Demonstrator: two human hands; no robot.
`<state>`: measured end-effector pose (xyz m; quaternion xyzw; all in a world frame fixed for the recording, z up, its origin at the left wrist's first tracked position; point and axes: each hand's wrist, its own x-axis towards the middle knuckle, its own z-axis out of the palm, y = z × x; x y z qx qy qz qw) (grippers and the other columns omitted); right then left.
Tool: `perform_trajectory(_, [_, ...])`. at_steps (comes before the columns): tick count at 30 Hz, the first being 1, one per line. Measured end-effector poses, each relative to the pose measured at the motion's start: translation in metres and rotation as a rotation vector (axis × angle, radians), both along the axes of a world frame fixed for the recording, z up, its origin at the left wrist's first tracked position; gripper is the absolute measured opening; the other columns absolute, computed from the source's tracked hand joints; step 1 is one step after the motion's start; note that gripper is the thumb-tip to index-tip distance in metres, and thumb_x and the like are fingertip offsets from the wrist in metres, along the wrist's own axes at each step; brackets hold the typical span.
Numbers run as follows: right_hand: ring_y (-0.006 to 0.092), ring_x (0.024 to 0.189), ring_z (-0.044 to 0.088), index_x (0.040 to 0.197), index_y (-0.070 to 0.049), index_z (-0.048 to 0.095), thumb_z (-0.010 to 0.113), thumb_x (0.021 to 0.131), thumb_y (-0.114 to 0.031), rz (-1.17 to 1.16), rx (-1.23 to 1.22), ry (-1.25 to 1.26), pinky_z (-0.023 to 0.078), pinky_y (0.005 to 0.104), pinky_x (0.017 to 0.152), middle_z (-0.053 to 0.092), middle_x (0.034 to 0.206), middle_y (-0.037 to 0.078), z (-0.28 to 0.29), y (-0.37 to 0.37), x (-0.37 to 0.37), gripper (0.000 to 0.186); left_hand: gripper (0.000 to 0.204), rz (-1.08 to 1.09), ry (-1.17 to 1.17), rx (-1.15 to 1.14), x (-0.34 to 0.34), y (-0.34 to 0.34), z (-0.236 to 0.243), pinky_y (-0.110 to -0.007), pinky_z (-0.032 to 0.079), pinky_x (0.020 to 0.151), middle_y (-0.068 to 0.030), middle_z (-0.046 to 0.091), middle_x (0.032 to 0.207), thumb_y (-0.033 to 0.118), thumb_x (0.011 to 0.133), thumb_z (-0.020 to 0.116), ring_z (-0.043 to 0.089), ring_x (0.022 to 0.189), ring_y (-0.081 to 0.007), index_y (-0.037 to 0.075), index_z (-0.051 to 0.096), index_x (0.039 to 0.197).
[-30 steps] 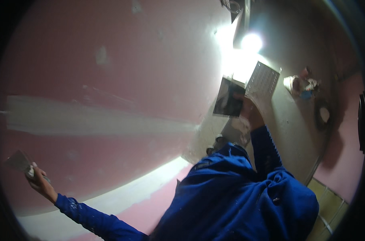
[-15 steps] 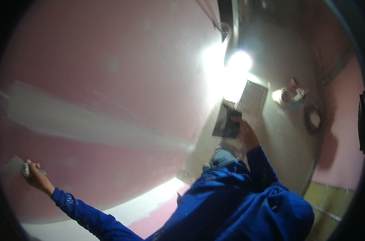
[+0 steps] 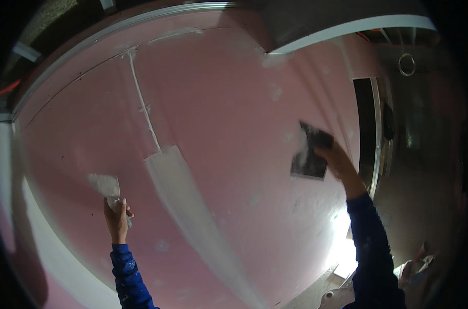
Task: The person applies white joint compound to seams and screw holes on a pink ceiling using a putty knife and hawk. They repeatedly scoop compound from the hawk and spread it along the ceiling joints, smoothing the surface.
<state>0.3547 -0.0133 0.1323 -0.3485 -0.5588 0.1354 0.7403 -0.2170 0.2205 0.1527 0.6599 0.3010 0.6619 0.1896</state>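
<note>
A putty knife with a pale, smeared blade is gripped in my left hand, blade upward, in front of the pink wall. My right hand has its fingers closed on a dark rectangular trowel, partly coated with pale compound; its handle does not show. Between my hands, a broad strip of pale compound runs down the pink wallboard. Above that strip a narrow pale seam continues upward.
A metal track borders the wall's top, and a white-edged dark panel juts out at upper right. Right of the wall is a dark opening. A bright light glares low at right, near several items on the floor.
The view has swung up from the floor to the wall's upper part. My right hand has raised the trowel in front of the wall; my left hand now holds the putty knife blade upward.
</note>
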Motion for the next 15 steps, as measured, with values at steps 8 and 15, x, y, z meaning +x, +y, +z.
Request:
perform_trajectory(8, [0.0388, 0.111, 0.064, 0.132, -0.011, 0.065, 0.049, 0.097, -0.003, -0.933, 0.654, -1.046, 0.050, 0.0433, 0.098, 0.069, 0.120, 0.019, 0.283, 0.108, -0.022, 0.039, 0.045, 0.071, 0.007, 0.021, 0.001, 0.006, -0.012, -0.026, 0.054, 0.052, -0.0032, 0.055, 0.082, 0.028, 0.095, 0.072, 0.055, 0.059, -0.0099, 0.004, 0.049, 0.126])
perform_trajectory(15, [0.0323, 0.119, 0.058, 0.140, -0.021, 0.060, 0.054, 0.094, -0.004, -1.455, 0.434, -1.123, 0.048, 0.0487, 0.101, 0.060, 0.133, 0.010, 0.384, 0.203, -0.028, 0.049, 0.049, 0.069, 0.010, 0.052, 0.000, 0.004, -0.014, -0.025, 0.055, 0.054, -0.0022, 0.055, 0.087, 0.027, 0.095, 0.073, 0.056, 0.064, -0.0087, 0.003, 0.049, 0.130])
